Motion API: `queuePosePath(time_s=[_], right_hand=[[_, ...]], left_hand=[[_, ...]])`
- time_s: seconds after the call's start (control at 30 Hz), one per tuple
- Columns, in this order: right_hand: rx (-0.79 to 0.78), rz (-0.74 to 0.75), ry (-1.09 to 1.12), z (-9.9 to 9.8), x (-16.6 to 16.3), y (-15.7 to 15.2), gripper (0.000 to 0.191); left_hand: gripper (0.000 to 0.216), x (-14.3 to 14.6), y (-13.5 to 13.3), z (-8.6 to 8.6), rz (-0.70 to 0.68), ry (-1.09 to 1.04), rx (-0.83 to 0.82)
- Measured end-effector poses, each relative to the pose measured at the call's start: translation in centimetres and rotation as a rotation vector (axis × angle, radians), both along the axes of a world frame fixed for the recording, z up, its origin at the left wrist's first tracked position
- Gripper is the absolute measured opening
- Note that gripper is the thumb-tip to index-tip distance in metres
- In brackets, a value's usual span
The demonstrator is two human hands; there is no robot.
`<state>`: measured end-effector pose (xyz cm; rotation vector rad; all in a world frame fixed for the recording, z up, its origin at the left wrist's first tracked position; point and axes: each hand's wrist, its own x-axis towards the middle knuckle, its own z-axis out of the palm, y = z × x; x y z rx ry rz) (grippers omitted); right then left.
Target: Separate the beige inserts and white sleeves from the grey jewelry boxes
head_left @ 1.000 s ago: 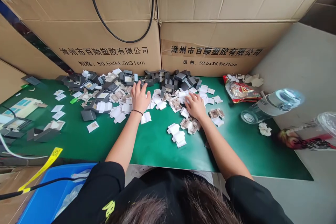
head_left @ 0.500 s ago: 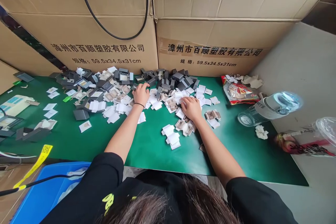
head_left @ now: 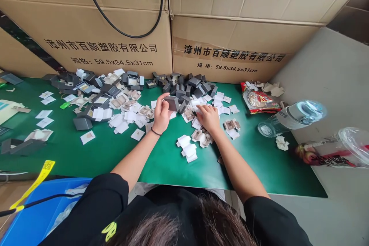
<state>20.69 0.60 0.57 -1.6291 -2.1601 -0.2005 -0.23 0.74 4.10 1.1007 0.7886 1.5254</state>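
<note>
Box, dark grey, at two o'clock from left hand, pinched between thumb and fingers; long axis unclear. Left hand nearer. Right hand at box's four o'clock, fingers curled over white paper inserts; can't tell grip.

Site read as a packing workshop: printed cartons stood beyond the left grip; dark boxes and white card pieces lay around it on the green bench; blue bin stood to its near left.
</note>
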Motion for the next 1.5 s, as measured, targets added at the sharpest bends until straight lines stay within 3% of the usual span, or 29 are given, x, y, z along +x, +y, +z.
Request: queuePosePath(time_s=[0.17,0.23,0.3,0.37,0.47,0.67,0.87,0.97,1.07,1.23,1.37,1.5], right_hand=[[0.215,0.033,0.214,0.6,-0.2,-0.6,0.026],[0.322,0.058,0.357,1.2,-0.8,-1.4,0.029],[0.306,0.155,0.428,1.7,-1.6,-2.4,0.034],[0.184,0.261,0.414,1.8,-2.3,-3.3,0.032],[0.062,0.313,0.378,1.5,-2.9,-3.9,0.032],[0.03,0.444,0.284,0.9,-2.8,-3.6,0.043],[0.016,0.26,0.194,1.2,-3.0,-3.8,0.04],[-0.031,0.216,0.173,1.9,-3.0,-4.0,0.048],[-0.127,0.155,0.088,2.6,-2.7,-4.2,0.055],[-0.236,0.15,-0.156,2.3,-2.6,-4.2,0.038],[-0.215,0.099,-0.167,1.3,-2.8,-3.8,0.019],[-0.175,0.052,-0.168,0.5,-2.8,-3.3,0.019]], left_hand=[[0.032,0.0,0.1,-0.4,-0.454,-0.289,-0.21],[0.03,0.0,0.2,-0.9,-0.561,-0.346,-0.322],[0.03,-0.1,0.3,-1.4,-0.631,-0.381,-0.405],[0.031,-0.3,0.6,-1.7,-0.674,-0.39,-0.447],[0.034,-0.4,0.9,-2.0,-0.657,-0.356,-0.461],[0.039,0.4,0.8,-3.0,-0.581,-0.258,-0.51],[0.05,1.3,0.0,-2.4,-0.557,-0.172,-0.3],[0.046,1.2,0.2,-2.3,-0.446,-0.073,-0.282],[0.037,0.7,1.0,-2.5,-0.316,-0.116,-0.326],[0.033,0.0,2.2,-2.6,-0.247,-0.32,-0.425],[0.029,0.2,2.1,-2.3,-0.259,-0.348,-0.444],[0.024,0.5,1.8,-2.1,-0.246,-0.357,-0.451]])
